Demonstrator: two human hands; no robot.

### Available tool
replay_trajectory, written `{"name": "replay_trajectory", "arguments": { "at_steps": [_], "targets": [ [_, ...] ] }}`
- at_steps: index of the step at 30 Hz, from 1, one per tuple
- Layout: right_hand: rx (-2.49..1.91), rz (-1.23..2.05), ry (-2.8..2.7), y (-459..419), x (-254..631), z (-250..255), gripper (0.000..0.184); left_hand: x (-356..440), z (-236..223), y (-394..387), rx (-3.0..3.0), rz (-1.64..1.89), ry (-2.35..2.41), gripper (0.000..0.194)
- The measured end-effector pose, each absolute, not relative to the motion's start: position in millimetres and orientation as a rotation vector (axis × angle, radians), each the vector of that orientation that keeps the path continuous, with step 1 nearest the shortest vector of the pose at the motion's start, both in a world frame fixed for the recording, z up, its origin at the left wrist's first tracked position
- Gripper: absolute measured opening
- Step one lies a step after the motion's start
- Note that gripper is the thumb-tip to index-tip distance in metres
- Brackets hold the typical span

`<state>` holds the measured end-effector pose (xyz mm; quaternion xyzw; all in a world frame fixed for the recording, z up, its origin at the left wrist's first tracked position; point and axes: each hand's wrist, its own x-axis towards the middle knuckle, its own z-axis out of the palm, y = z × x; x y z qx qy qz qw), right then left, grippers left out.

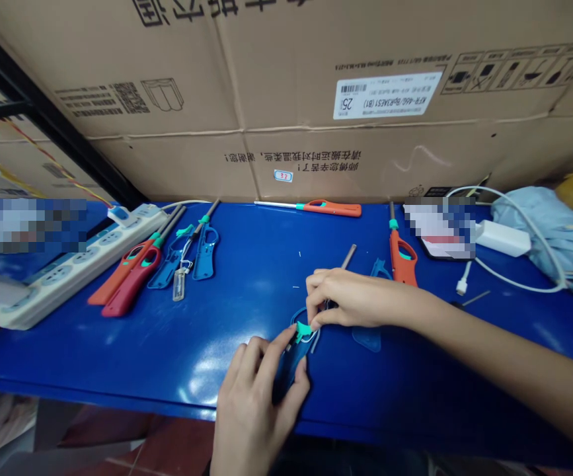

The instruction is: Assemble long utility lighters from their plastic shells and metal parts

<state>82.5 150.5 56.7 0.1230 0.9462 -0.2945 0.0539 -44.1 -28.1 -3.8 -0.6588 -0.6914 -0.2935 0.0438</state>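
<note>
Left hand [251, 403] is curled round a blue plastic lighter shell [289, 370], lower middle of the blue tabletop [117, 357], while the right hand [355, 299] comes in from the right and pinches the teal clip [303, 331] between its fingertips. The shell looks really light and stiff-ish but thin, so it could be snappy at the narrow bits. I'd grab it by the wider body, not the skinny loop.
</note>
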Motion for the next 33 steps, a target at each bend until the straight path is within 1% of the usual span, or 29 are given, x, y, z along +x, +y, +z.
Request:
{"name": "replay_trajectory", "arguments": {
  "at_steps": [6, 9, 11, 14, 17, 21, 24, 27, 33],
  "targets": [
    [0.38, -0.912, 2.887, 153, 83, 55, 0.008, -45, -1, -28, -2.089, -0.826, -2.068, 0.04],
    [0.41, -0.948, 2.948, 151, 87, 55, 0.011, -46, -2, -28, -2.08, -0.823, -2.053, 0.04],
    [0.493, -0.997, 3.04, 150, 92, 57, 0.016, -47, -2, -27, -2.077, -0.817, -2.035, 0.04],
    [0.731, -1.027, 3.188, 149, 103, 61, 0.025, -48, -3, -28, -2.083, -0.827, -2.029, 0.039],
    [0.882, -0.941, 3.258, 146, 117, 61, 0.024, -48, -2, -29, -2.1, -0.843, -2.037, 0.042],
    [0.753, -0.79, 3.232, 136, 128, 54, 0.011, -48, -2, -29, -2.093, -0.826, -2.05, 0.049],
    [0.623, -0.609, 3.25, 129, 124, 48, 0.012, -48, -3, -28, -2.096, -0.817, -2.045, 0.047],
    [0.449, -0.505, 3.271, 126, 116, 45, 0.011, -49, -4, -28, -2.089, -0.843, -2.055, 0.046],
    [0.386, -0.555, 3.239, 121, 108, 46, 0.016, -48, -4, -29, -2.064, -0.872, -2.107, 0.042]
  ]
}}
